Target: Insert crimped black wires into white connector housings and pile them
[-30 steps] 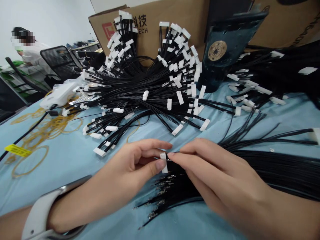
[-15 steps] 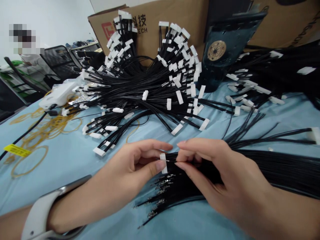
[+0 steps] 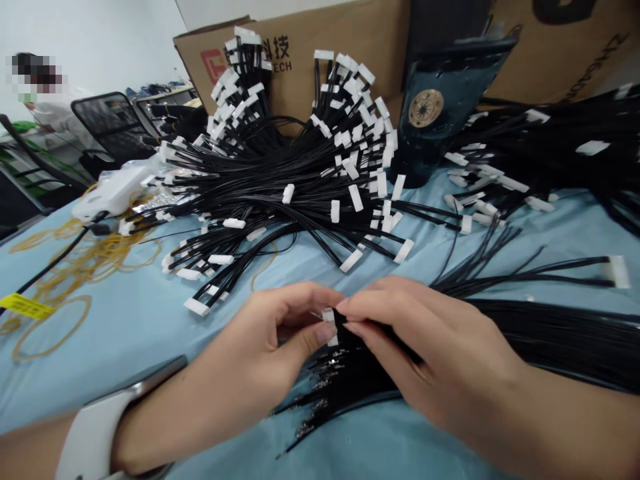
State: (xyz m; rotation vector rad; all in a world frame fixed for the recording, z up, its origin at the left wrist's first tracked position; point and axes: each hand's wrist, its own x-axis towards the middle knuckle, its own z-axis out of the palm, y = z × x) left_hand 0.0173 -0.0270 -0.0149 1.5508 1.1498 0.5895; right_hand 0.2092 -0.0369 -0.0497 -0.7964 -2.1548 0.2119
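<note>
While the left hand (image 3: 285,347) pinches a small white connector (image 3: 332,333) between thumb and fingers, the right hand (image 3: 440,347) hovers with its fingertips drawn together just beside the connector's right edge; whether they grip a wire cannot be made out. The connector is held above the blue-covered tabletop (image 3: 375,440), near the metal-tipped ends of a black wire bundle (image 3: 560,340) that runs beneath the right hand. Beyond lies a heap of connectorized cables (image 3: 280,167), with yellowish rubber bands (image 3: 105,260) to its left and a dark tumbler (image 3: 435,140) to its right.
</note>
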